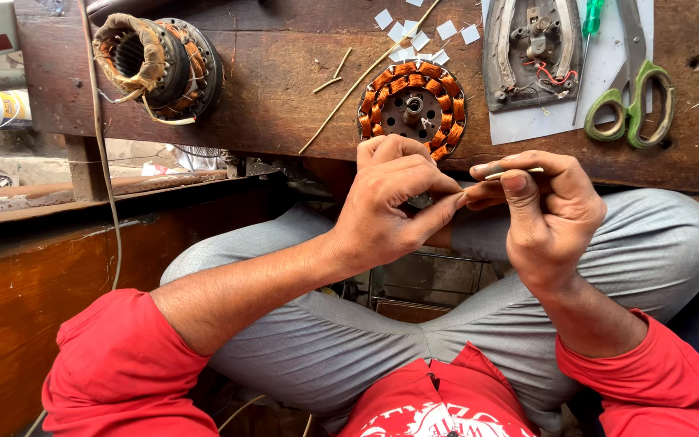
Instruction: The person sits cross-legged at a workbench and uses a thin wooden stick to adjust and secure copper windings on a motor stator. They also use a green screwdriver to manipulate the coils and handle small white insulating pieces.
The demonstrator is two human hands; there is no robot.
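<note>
My left hand and my right hand meet above my lap, just in front of the wooden bench. The right hand pinches a thin pale stick between thumb and forefinger. The left hand's fingers are curled, its thumb and forefinger touching the right hand's fingertips; a small dark object shows beneath them, what it is I cannot tell. A round stator with copper windings lies on the bench right behind the left hand.
A second wound motor core lies at the bench's left. Green-handled scissors, a green screwdriver and a metal iron base rest on white paper at the right. Small white paper pieces and long thin sticks are scattered.
</note>
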